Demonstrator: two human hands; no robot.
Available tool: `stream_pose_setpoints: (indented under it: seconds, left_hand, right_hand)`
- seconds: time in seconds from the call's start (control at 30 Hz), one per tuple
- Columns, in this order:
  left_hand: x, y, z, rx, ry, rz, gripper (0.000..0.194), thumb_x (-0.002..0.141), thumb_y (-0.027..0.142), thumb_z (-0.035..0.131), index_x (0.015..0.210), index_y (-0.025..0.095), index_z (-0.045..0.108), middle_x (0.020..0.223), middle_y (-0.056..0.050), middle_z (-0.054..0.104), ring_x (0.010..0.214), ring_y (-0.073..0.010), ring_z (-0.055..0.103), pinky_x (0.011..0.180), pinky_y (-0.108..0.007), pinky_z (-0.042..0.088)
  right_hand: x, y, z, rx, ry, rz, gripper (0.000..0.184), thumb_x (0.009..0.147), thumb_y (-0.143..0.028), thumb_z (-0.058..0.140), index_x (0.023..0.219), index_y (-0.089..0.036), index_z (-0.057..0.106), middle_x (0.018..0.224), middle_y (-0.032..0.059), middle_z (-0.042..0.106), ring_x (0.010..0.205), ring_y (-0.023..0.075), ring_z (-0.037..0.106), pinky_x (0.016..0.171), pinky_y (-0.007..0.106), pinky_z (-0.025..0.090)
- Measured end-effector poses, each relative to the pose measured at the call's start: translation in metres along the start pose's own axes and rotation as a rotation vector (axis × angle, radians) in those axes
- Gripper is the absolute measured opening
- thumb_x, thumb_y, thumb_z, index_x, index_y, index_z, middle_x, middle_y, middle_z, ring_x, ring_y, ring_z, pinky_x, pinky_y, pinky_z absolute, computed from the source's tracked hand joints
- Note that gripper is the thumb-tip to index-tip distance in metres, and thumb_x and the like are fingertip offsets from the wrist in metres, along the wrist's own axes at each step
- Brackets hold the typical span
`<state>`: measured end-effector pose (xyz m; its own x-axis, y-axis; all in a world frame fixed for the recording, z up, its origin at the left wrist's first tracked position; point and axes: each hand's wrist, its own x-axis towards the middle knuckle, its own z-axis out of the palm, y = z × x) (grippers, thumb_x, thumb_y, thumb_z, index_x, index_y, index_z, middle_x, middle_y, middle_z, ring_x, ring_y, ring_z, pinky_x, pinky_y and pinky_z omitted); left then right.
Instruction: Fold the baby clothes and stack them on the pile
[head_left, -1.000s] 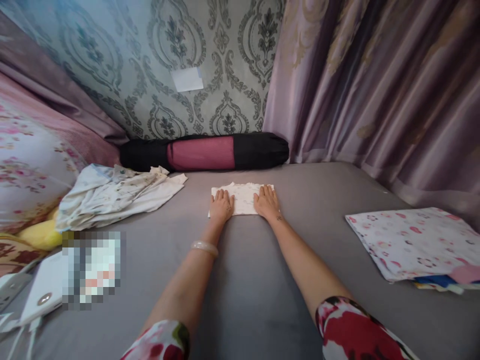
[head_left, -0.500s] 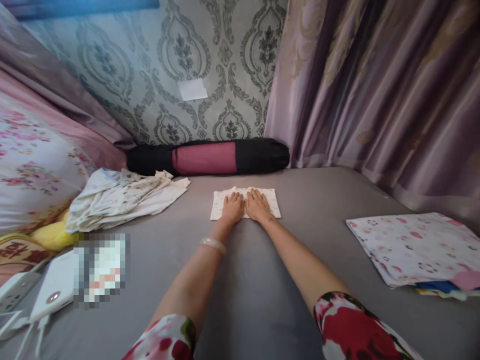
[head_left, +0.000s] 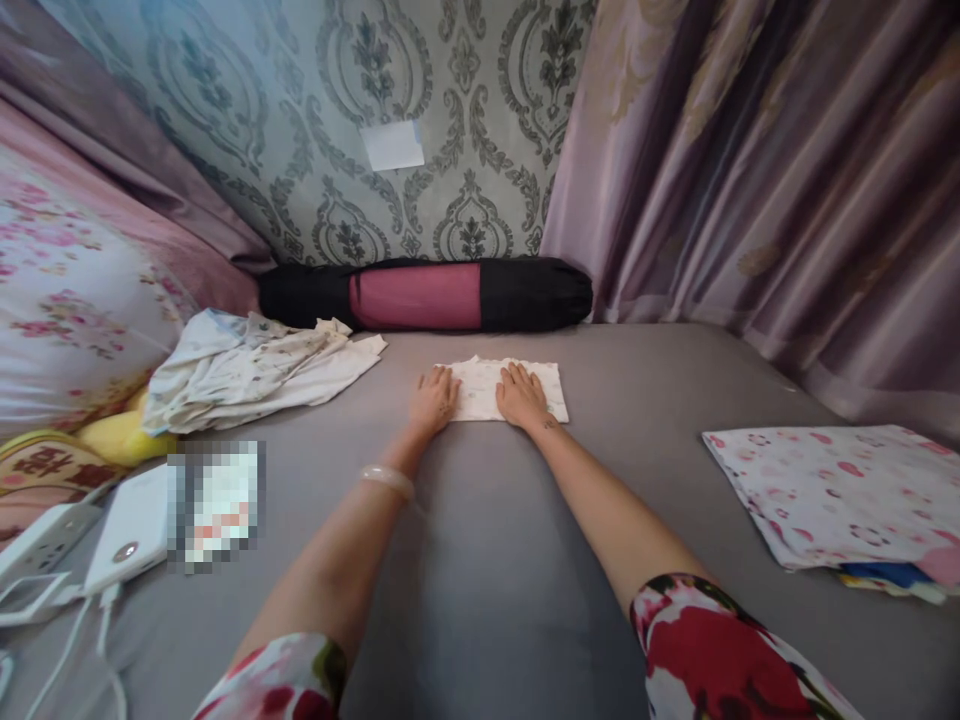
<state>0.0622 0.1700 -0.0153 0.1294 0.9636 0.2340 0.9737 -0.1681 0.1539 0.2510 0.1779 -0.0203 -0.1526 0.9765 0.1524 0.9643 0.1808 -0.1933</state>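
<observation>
at your far left a floral pillow [head_left: 67,290] leans over the grey sheet [head_left: 480,580], and nearer to you a white boxy device [head_left: 135,535] lies with cables at its near end; neither seems to have a part in the work. then comes a rumpled pale cloth [head_left: 247,372], in a loose heap with one end trailing towards the middle; from how it lies, i'd judge that no smoothing or folding of it is done, so that piece looks left over. next is your left hand [head_left: 435,397], open and palm down at the left edge of the small folded cloth [head_left: 478,392], gripping nothing. that cloth lies on the sheet in the middle, apart from the long black and pink bag [head_left: 415,297] beyond it. it is already a flat oblong with only its far edge uneven, so its folding looks mostly done; whether it wants another fold, i can't tell. your right hand [head_left: 523,393] rests on its right part, also open, fingers extended, holding nothing. well apart at your far right sits a flat stack [head_left: 847,490], pink-patterned white on top with blue peeking from underneath; it looks finished, and your small cloth is not on it.
</observation>
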Motion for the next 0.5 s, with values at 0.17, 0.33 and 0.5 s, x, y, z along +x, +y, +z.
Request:
stream_pose_setpoints:
  seconds: [0.17, 0.33, 0.5]
  left_hand:
    - [-0.034, -0.075, -0.019, 0.103, -0.117, -0.118, 0.046, 0.099, 0.034, 0.024, 0.134, 0.015, 0.048, 0.147, -0.012, 0.046, 0.14, -0.024, 0.034, 0.117, -0.047, 0.021]
    - [-0.049, -0.098, -0.025, 0.09, -0.184, -0.19, 0.053, 0.099, 0.039, 0.023, 0.144, 0.016, 0.037, 0.155, -0.011, 0.034, 0.144, -0.0246, 0.027, 0.117, -0.05, 0.019]
    - [-0.049, -0.094, -0.025, 0.038, -0.171, -0.218, 0.056, 0.098, 0.043, 0.023, 0.145, 0.016, 0.038, 0.156, -0.011, 0.032, 0.145, -0.0235, 0.025, 0.118, -0.048, 0.018]
  right_hand:
    - [0.007, -0.011, -0.007, -0.013, -0.025, -0.027, 0.052, 0.098, -0.027, 0.029, 0.146, -0.009, 0.038, 0.156, 0.0138, 0.031, 0.144, 0.0255, 0.023, 0.117, 0.046, 0.014]
    - [0.014, -0.035, -0.006, 0.031, -0.072, -0.081, 0.055, 0.1, -0.035, 0.023, 0.148, -0.009, 0.035, 0.157, 0.0124, 0.029, 0.145, 0.0245, 0.022, 0.117, 0.046, 0.014]
    - [0.011, -0.042, 0.006, -0.003, -0.08, -0.07, 0.057, 0.1, -0.038, 0.022, 0.149, -0.01, 0.034, 0.158, 0.0116, 0.027, 0.145, 0.0254, 0.02, 0.117, 0.048, 0.014]
